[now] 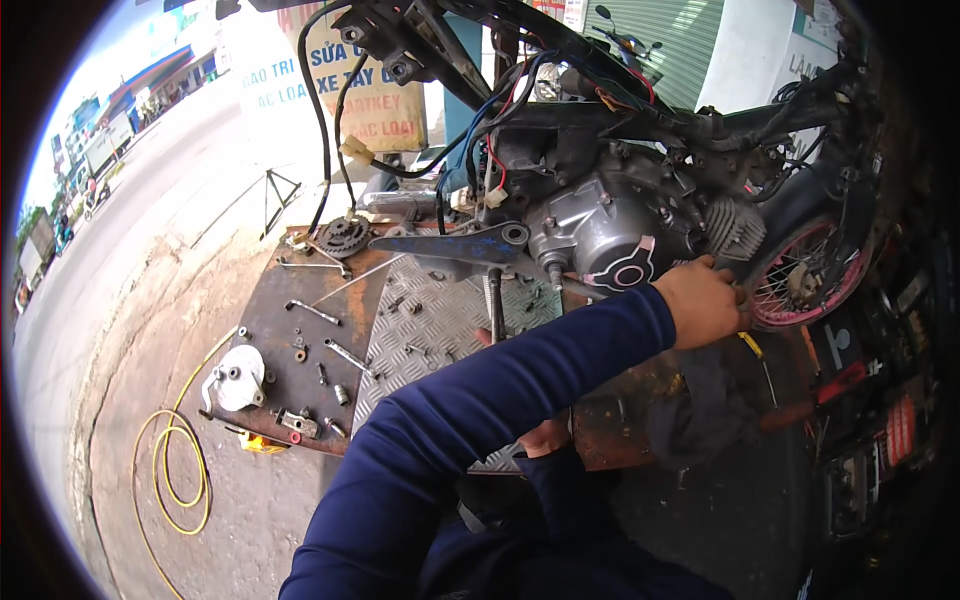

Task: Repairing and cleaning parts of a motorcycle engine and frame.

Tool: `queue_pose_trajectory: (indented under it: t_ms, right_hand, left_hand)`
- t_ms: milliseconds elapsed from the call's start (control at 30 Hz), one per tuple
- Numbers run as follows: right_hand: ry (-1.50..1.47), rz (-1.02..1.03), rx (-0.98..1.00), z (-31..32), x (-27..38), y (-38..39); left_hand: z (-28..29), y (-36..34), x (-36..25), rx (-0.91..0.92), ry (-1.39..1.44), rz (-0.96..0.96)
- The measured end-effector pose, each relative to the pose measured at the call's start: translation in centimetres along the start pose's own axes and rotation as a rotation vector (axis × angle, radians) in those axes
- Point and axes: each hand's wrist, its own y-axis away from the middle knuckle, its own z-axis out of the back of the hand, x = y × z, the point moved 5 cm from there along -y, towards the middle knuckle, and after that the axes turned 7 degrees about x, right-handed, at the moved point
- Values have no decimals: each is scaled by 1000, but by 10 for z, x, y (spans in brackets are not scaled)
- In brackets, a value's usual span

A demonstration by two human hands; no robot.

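My left arm reaches across to the engine [600, 220], where my left hand [705, 310] is at its lower right, fingers curled; what they hold is hidden. My right hand [545, 435] is mostly covered by that arm, with fingertips around an upright metal wrench [494, 300] below a dark bracket [440, 244]. Under them lies a tread plate [400, 330] with small bolts. Wrenches [345, 355], fasteners and a silver brake hub plate [238, 378] lie on the rusty bench top [260, 300], near a sprocket [340, 237].
The stripped motorcycle frame [570, 60] carries loose wiring and a pink-rimmed wheel [800, 270]. A dark cloth [690, 420] and tool trays [870, 420] sit at right. A yellow hose [170, 470] coils on the pavement; left are a road, a truck [130, 120] and riders.
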Motion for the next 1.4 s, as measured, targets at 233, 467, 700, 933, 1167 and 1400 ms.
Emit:
queue_pose_trajectory:
  t_ms: [233,467,700,933,1167,1400]
  right_hand:
    - [37,247,-229,73,-6,14]
    - [1850,180,-607,-19,30,-3]
    - [370,117,-243,3,26,-19]
    - [375,2,-135,-3,30,-27]
    - [411,-66,-184,14,46,-26]
    - [469,-55,-327,56,42,-31]
  left_hand:
    - [13,-16,23,404,326,-95]
    - [13,-49,18,899,120,-231]
    - [25,-47,12,982,105,-244]
    - [29,-50,11,1039,96,-181]
    - [20,-51,10,957,-15,-181]
    - [26,-41,18,829,186,-238]
